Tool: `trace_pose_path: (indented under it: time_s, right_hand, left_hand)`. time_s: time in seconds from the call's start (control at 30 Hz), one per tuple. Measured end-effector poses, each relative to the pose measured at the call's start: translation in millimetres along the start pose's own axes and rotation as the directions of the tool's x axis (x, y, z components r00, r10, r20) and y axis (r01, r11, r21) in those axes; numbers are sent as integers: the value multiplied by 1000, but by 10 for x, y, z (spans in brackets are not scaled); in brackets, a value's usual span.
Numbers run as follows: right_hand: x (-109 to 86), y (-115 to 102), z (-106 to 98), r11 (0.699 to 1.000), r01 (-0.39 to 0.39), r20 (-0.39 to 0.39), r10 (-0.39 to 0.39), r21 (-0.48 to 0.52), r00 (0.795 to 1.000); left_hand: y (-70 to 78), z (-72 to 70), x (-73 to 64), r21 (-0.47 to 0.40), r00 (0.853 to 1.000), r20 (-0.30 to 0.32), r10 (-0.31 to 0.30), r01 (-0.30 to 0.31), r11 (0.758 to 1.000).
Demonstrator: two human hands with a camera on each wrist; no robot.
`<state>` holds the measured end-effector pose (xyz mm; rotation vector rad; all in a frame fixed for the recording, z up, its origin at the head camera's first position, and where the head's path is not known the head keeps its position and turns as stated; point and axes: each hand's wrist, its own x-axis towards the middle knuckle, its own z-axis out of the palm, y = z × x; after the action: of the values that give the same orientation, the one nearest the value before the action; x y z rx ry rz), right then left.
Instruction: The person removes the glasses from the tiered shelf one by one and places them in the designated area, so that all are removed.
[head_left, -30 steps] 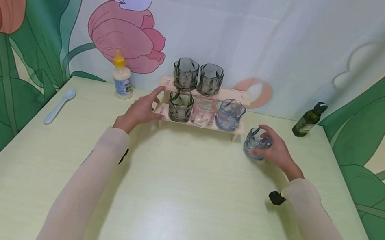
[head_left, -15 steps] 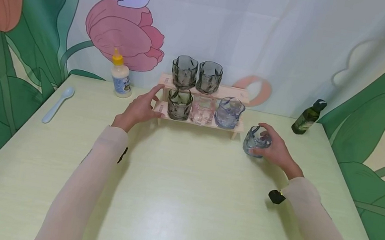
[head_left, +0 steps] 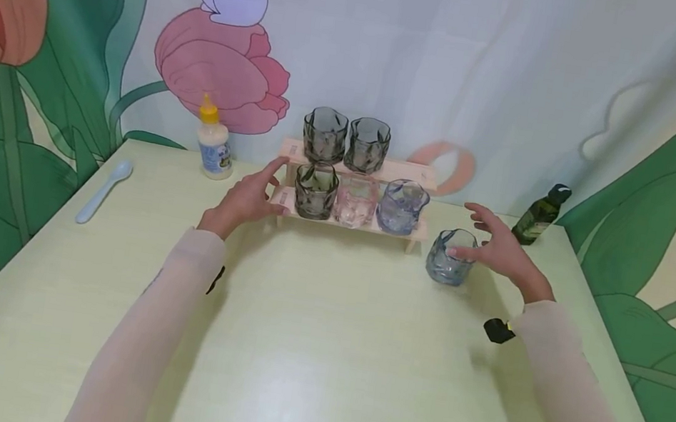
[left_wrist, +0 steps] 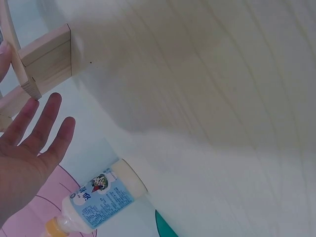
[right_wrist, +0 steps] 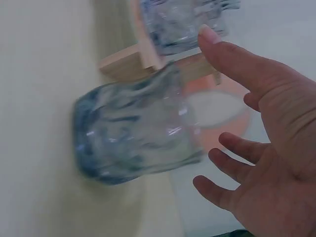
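A bluish clear glass (head_left: 450, 257) with a wavy rim stands upright on the table, right of a two-tier wooden rack (head_left: 392, 168). My right hand (head_left: 504, 252) is beside this glass, thumb and fingers spread wide. In the right wrist view, the fingers are apart from the glass (right_wrist: 133, 128). My left hand (head_left: 245, 199) is at the rack's left end, thumb by the lower shelf, index finger by the upper. The left wrist view shows its fingers nearly straight, one fingertip right at the wooden edge (left_wrist: 30, 89). Two grey glasses (head_left: 325, 136) stand on the top shelf.
On the lower shelf are a dark green glass (head_left: 315, 193), a pink glass (head_left: 356, 203) and a blue-violet glass (head_left: 402, 208). A yellow-capped bottle (head_left: 214, 150) and a pale blue spoon (head_left: 104, 192) are at left. A dark green bottle (head_left: 540, 216) stands back right.
My right hand has let go of the bluish glass, its fingers spreading and drawing back to the right. The glass stays in place. My left hand holds its position at the rack.
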<state>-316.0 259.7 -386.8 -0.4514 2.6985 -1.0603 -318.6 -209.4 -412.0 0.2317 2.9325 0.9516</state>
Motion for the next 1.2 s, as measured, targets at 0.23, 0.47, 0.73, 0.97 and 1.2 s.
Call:
trace_pose_path:
  time_s: [0.23,0.47,0.73,0.97,1.2]
  right_hand:
    - [184,-385,-238,998,52,-31,-53,-30,998]
    - [444,-681,-287,996,78,-26,-80,-50,996]
    - [766,-880,-209,995,95,9,-95,-18,995]
    - [970,-1032,-165,993,110,9,-110,-53,994]
    - [1132,-1160,-82,992,119,11,-119,-47,993]
  left_hand:
    - [-10,10,0,3,1000,-4,4,-4,1000]
    - [-17,15,7,11,1000,-8,3,-3,1000]
    - [-17,13,4,-2,1000,-5,0,0,1000]
    - [-26,12,19,6,1000,-4,-5,5,1000]
    - [-11,8,3,4,1000,-2,-10,10,1000]
